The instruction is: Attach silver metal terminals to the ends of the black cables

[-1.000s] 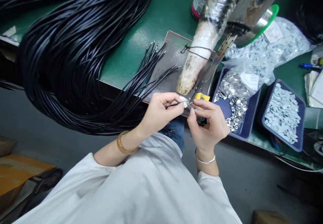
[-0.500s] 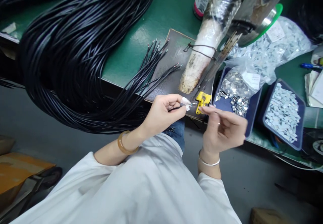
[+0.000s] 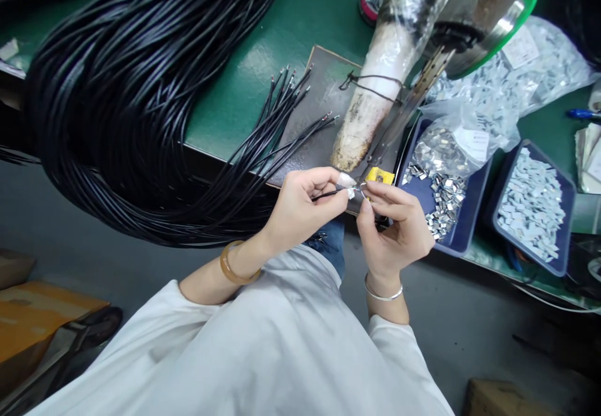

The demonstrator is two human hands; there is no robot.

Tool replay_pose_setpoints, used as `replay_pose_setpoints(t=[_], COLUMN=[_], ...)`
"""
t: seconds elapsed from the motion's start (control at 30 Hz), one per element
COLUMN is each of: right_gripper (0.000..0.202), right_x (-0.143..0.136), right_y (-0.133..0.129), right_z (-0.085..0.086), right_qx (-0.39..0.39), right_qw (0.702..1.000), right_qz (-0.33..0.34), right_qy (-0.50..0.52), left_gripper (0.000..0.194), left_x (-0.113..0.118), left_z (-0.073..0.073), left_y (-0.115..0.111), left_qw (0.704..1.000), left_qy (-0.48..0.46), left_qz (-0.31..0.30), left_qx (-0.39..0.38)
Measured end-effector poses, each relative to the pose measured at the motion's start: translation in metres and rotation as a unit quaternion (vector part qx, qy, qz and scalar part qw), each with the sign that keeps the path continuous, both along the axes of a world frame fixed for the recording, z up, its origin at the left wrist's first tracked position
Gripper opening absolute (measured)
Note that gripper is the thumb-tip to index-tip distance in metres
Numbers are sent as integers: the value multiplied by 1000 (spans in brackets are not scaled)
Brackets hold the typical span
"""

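Note:
My left hand point(image 3: 305, 206) pinches the end of a black cable point(image 3: 327, 195), with white tape on its fingertips and a small metal piece showing at the cable's tip. Close against it on the right, my right hand point(image 3: 397, 225) has its thumb and fingers closed round a thin, shiny wire-like strand at that tip. The strand bends in a small curve between the two hands. Just behind the right fingertips is a yellow tool part point(image 3: 380, 176), partly covered by them. Stripped cable ends point(image 3: 300, 87) lie on the grey board point(image 3: 323, 84).
A large bundle of black cables point(image 3: 113, 91) covers the left of the green table point(image 3: 248, 72). A plastic-wrapped machine arm point(image 3: 375, 84) reaches over the board. On the right stand a blue tray point(image 3: 472, 216) of metal clips and a bin point(image 3: 568, 228) of pale pieces.
My right hand has moved left to meet my left hand at the cable tip, now covering part of the yellow tool part. The view has shifted slightly.

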State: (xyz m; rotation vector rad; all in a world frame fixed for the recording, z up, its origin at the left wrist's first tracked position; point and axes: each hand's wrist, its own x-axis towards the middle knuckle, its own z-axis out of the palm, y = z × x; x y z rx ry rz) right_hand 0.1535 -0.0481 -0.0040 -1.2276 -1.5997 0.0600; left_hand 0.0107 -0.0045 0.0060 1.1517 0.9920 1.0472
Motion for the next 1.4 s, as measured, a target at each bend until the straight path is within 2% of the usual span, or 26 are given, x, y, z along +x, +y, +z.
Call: replay_pose_setpoints(t=[0.43,0.73,1.07,1.4], right_gripper=[18,22,21,24], right_x=[5,4,4,2], right_y=[-5,-4,-1,1], right_z=[-4,-4,-7,-3], right_qx=[-7,18,24,34], right_qw=[999,997,996,997], right_qz=[-16,-30,-39,-39], right_qy=[-30,-69,-80,-64], left_gripper=[4,7,4,10], left_x=[-1,-2,-1,-3], left_z=[-5,-2,-5,1], left_y=[-4,-2,2,3], left_qw=[999,999,1000,999], left_qy=[11,-10,6,14], left_qz=[-36,-24,-24,-32], left_qx=[-11,25,3,14])
